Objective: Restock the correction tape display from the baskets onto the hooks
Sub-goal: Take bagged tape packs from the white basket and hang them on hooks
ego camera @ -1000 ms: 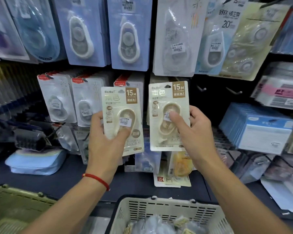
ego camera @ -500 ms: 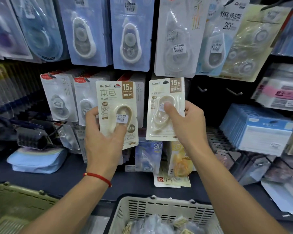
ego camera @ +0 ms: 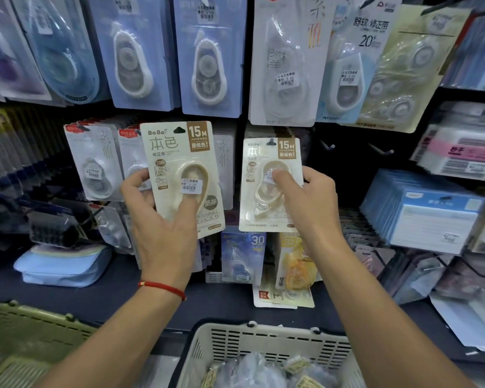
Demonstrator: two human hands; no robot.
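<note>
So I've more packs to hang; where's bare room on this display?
Two bare hooks stick out on the dark panel between the right hand's beige pack and the pink-labelled boxes. Left of it, grey packs crowd their hooks.

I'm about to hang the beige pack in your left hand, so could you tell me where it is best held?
Hold the left beige pack by its lower half, coming from below, as the left hand does: thumb on the raised blister, fingers behind the card. That probably suits it best, since the hang hole at the top edge stays free for a hook.
</note>
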